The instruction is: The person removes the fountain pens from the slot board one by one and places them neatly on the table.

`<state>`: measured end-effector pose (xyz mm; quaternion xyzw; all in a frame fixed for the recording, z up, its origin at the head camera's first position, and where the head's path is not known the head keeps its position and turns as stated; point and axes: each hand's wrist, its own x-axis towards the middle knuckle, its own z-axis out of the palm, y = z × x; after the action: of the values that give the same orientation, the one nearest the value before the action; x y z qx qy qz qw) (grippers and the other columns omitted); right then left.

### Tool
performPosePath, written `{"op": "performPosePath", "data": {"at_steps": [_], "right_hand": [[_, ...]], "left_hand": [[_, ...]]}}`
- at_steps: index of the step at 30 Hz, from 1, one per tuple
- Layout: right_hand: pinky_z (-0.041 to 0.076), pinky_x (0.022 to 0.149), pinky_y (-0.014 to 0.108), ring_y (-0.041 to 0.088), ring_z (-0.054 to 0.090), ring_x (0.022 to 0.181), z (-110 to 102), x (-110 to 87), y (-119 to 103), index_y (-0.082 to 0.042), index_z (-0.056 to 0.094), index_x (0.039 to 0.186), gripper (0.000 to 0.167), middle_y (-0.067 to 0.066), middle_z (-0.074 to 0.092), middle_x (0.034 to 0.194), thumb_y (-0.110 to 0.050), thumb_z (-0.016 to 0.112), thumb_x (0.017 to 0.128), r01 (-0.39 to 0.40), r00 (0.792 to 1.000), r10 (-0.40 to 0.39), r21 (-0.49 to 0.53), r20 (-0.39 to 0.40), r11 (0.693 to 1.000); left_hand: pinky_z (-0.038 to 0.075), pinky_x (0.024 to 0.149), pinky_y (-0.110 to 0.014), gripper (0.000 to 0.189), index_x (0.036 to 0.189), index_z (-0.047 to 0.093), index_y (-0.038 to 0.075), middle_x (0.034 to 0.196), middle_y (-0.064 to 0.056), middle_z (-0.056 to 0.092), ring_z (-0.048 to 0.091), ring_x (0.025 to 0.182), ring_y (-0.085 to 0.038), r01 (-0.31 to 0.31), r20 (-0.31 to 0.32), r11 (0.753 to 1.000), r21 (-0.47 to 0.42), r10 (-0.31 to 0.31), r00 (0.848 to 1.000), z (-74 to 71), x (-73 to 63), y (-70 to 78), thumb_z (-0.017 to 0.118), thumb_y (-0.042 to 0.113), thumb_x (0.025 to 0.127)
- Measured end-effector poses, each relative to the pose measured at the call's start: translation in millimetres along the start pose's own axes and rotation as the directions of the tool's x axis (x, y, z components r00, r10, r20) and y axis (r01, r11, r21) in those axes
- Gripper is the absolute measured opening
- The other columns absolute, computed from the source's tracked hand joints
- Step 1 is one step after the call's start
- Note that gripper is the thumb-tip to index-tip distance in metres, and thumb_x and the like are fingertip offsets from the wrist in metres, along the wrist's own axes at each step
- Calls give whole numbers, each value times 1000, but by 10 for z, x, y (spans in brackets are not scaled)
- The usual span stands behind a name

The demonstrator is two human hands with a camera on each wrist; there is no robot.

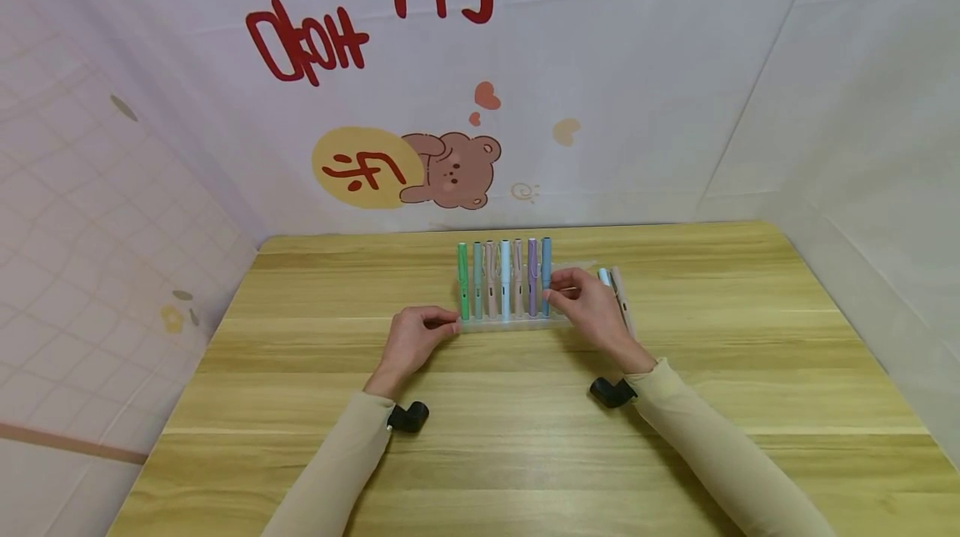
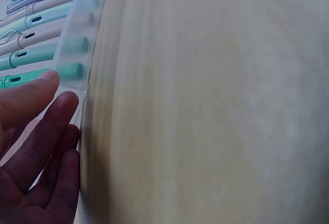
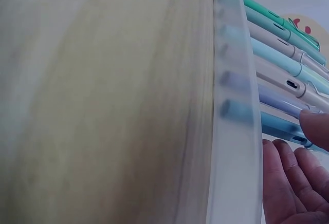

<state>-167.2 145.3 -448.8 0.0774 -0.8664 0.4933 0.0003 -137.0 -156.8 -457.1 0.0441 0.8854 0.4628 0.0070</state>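
Several capped pens stand upright in a row in a clear, frosted pen holder (image 1: 510, 325). From left they run from a green pen (image 1: 463, 283) through teal, beige and a pale blue pen (image 1: 506, 278) to a purple pen (image 1: 532, 278) and a darker blue pen (image 1: 546, 258). My right hand (image 1: 592, 308) pinches that last blue pen (image 3: 280, 126) between thumb and fingers. At the holder's left end, my left hand (image 1: 412, 341) holds its corner, the thumb close to the green pen (image 2: 31, 77) in the left wrist view.
Beyond my right hand lie a light blue pen (image 1: 604, 277) and a beige pen (image 1: 622, 295), partly hidden by it. The holder's right part (image 3: 236, 178) carries no pens. A wood-grain table (image 1: 495, 445) extends to a printed white cloth backdrop (image 1: 637, 87).
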Motion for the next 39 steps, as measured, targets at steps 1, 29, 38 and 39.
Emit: {"op": "performPosePath", "data": {"at_steps": [1, 29, 38, 39], "right_hand": [[58, 86, 45, 31, 71, 103, 4, 3, -2, -4, 66, 123, 34, 13, 72, 114, -25, 74, 98, -1, 1000, 1, -2, 0, 1000], [59, 88, 46, 31, 71, 103, 0, -13, -40, 0, 65, 120, 28, 15, 71, 112, -19, 71, 100, 33, 999, -33, 9, -42, 999], [57, 92, 46, 32, 71, 103, -32, -25, -88, 2, 64, 120, 28, 18, 70, 114, -17, 71, 100, 37, 996, -33, 51, -89, 998], [57, 92, 45, 33, 71, 103, -36, -25, -94, 3, 64, 120, 28, 18, 70, 114, -16, 71, 100, 39, 995, -33, 59, -93, 997]], "left_hand": [[56, 91, -42, 12, 101, 84, 11, 101, -1, 79, 71, 101, -22, 3, 1, 1000, -2, -3, 1000, -2, 0, 3, 83, 12, 89], [56, 91, -43, 11, 101, 84, 11, 101, -2, 79, 72, 101, -22, 1, -3, 1000, 14, -1, 1000, 2, -7, 0, 83, 12, 89], [56, 90, -43, 11, 101, 84, 9, 101, -3, 79, 72, 100, -23, -6, 1, 1000, 1, 6, 1000, 10, -8, -11, 82, 11, 90], [56, 90, -43, 11, 100, 84, 9, 101, -3, 79, 72, 100, -23, -6, 0, 1000, 1, 6, 1000, 11, -9, -12, 82, 11, 90]]}}
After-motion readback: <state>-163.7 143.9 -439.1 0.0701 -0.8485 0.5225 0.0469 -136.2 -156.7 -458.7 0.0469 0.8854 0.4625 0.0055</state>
